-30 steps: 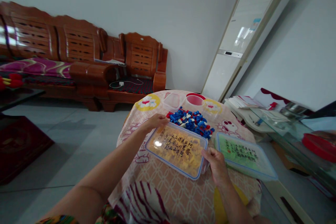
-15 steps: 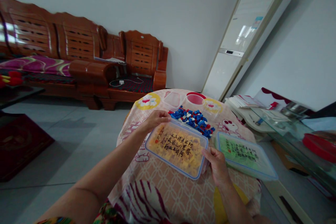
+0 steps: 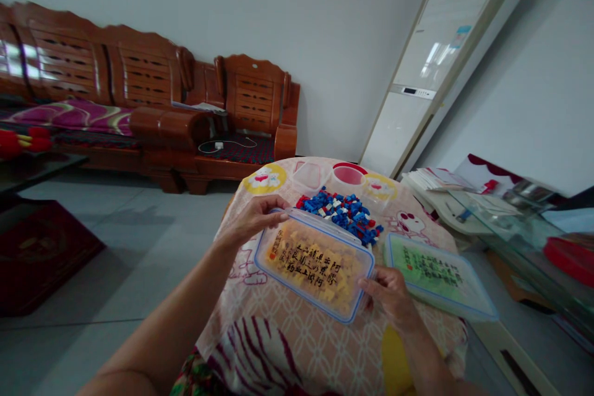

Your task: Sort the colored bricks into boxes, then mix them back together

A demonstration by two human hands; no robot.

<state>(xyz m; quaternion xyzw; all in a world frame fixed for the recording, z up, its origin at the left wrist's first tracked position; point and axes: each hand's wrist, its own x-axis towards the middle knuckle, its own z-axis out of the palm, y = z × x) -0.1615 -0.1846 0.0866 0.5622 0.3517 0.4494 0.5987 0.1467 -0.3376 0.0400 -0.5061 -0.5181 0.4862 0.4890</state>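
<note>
A clear lidded box with blue edging and black writing (image 3: pixel 315 266), full of yellow pieces, is held between my two hands over the round table. My left hand (image 3: pixel 260 218) grips its upper left corner, fingers closed on the rim. At the right edge, my right hand (image 3: pixel 387 291) has its thumb on the lid and its fingers beneath. Just behind the box lies a pile of blue, red and white blocks (image 3: pixel 348 210). To the right rests a similar box with green contents (image 3: pixel 436 275).
Behind the pile are a clear container (image 3: pixel 309 174) and a pink round container (image 3: pixel 349 174). A patterned cloth (image 3: pixel 278 328) covers the table. A glass shelf (image 3: pixel 501 223) with papers stands at right, a wooden sofa (image 3: pixel 148 74) at back left.
The box with yellow pieces has come slightly nearer, its right end a little lower. My left hand has shifted left along the corner, and the whole view has moved slightly.
</note>
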